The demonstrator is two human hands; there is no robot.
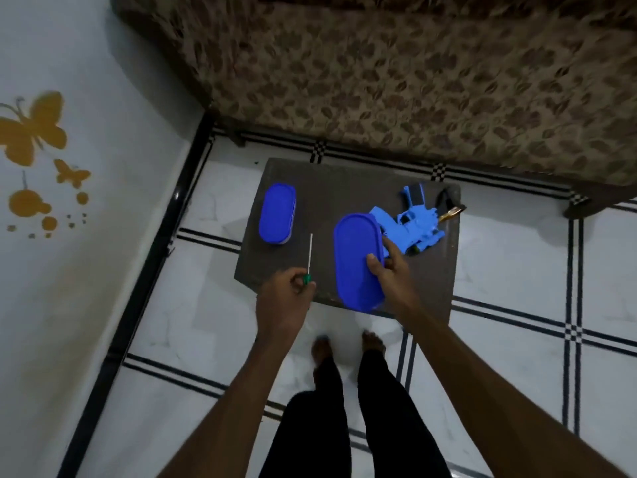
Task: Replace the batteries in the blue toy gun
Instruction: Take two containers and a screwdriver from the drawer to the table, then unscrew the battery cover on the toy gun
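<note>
We grip a screwdriver (309, 259) in our left hand (284, 296) | right hand (389, 274) closed on a box (358, 262), clearing it from the toy gun (412, 225).

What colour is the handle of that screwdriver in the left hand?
Green, with a pale shaft; the screwdriver shows in the head view, held by the left hand.

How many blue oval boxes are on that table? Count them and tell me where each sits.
2. One blue box lies at the far left of the table, untouched. The other box is near the front edge, under the right hand, beside the toy gun. None looks hidden.
</note>
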